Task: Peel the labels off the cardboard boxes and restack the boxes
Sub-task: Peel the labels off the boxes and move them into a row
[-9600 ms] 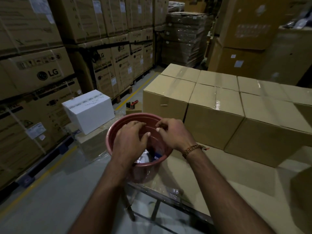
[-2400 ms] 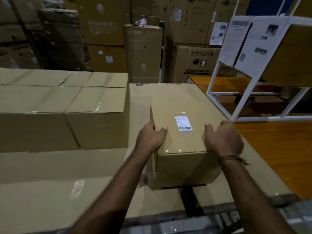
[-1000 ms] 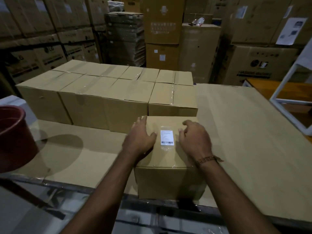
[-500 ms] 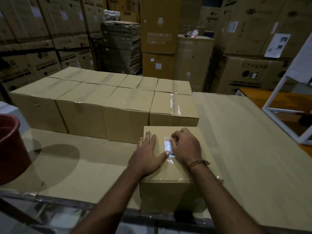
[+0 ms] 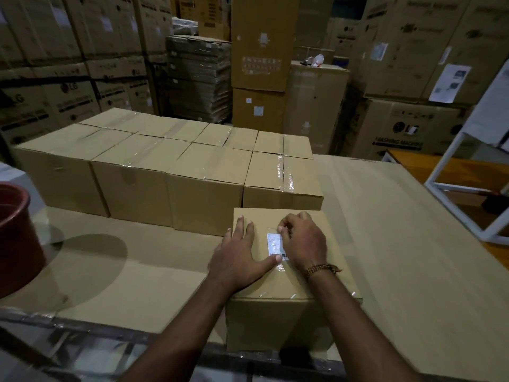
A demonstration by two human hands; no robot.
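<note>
Reddish-brown tub (image 5: 16,238) at far left, contents hidden, left hand (image 5: 239,260) flat with fingers spread on the near box (image 5: 278,288), white label (image 5: 275,248) lengthwise away from the person, right hand (image 5: 303,241) pinching its far edge.

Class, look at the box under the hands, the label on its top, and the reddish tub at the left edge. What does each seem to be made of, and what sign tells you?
Box: brown cardboard, matte, with glossy clear tape glinting on its top.
Label: white printed paper with a barcode, apparently under shiny film or tape.
Tub: probably plastic; smooth, even reddish-brown wall with a rolled rim.
</note>
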